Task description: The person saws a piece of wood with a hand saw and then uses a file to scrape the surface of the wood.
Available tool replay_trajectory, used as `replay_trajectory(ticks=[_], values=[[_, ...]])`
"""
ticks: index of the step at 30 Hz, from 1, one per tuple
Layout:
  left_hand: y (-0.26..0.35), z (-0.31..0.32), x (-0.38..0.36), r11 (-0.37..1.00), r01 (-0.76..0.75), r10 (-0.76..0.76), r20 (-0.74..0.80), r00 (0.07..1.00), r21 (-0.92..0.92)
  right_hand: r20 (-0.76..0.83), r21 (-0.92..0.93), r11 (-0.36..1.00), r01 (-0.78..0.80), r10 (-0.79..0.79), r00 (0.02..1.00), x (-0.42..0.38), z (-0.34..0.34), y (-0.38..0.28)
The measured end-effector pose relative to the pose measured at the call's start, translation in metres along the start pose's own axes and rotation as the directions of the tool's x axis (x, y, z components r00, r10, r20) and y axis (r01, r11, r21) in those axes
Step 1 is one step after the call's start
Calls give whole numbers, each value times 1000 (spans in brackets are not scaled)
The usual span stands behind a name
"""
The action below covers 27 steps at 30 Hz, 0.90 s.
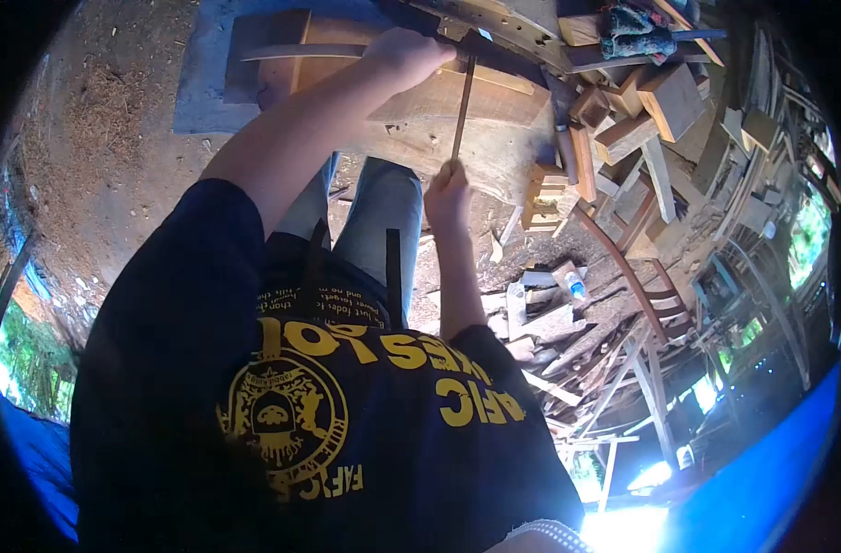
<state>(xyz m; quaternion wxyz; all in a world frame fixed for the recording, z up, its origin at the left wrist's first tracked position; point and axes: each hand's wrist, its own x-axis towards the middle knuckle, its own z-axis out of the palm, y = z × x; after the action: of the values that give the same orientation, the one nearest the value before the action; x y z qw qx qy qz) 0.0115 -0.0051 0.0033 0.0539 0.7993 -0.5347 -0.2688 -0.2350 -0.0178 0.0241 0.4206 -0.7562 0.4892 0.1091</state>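
Observation:
My right hand (449, 192) is closed round the lower end of a hammer's thin wooden handle (463, 111). The handle runs forward to a dark head over a long wooden block (494, 100). Just left of that head, my left hand (406, 59) is closed at the top of the block, its thumb pointing right. What its fingers grip is hidden. A curved wooden strip (300, 52) reaches out to the left from beneath my left hand and forearm. Under the block lies a broad pale wooden surface (489, 152).
A blue sheet (199, 78) lies at the left of the work. To the right are stacked wood blocks (671, 100), a dark cloth (637, 32) and a curved chair-like frame (655, 309). A bottle (575, 285) sits among wood scraps (549, 323). Shavings (111, 106) cover the ground at left.

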Motion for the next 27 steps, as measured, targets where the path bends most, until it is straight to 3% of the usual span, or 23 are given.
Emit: replay_trajectory(ticks=[7,10,11,14,16,19,21,23,24,27], values=[[2,6,-8,1000,-13,13,-17,1000,-18,-63,39,997,66,-64,996,61,4,-48],[5,-1,-5,1000,-16,16,-34,999,1,-118,-44,996,77,-82,990,17,16,4],[8,-10,-8,1000,10,-9,10,1000,-9,-6,-6,999,34,-34,999,5,11,15],[6,-9,-8,999,43,-43,74,996,7,47,77,994,-72,69,997,13,13,10],[5,-8,-4,998,56,-58,78,995,30,-113,-52,993,109,-115,987,45,11,-30],[6,-8,-7,998,12,-16,72,997,59,-83,79,994,75,-68,994,62,6,-50],[6,-14,-5,999,35,-38,114,993,28,-86,3,997,74,-73,994,33,8,-29],[5,-9,-5,999,34,-33,66,997,-16,-160,-35,991,132,-136,978,12,33,43],[3,-7,-7,998,38,-37,24,999,-58,-101,36,997,62,-58,993,10,25,31],[3,-2,-6,1000,11,-11,19,1000,-2,1,-15,999,40,-40,999,48,-5,-51]])
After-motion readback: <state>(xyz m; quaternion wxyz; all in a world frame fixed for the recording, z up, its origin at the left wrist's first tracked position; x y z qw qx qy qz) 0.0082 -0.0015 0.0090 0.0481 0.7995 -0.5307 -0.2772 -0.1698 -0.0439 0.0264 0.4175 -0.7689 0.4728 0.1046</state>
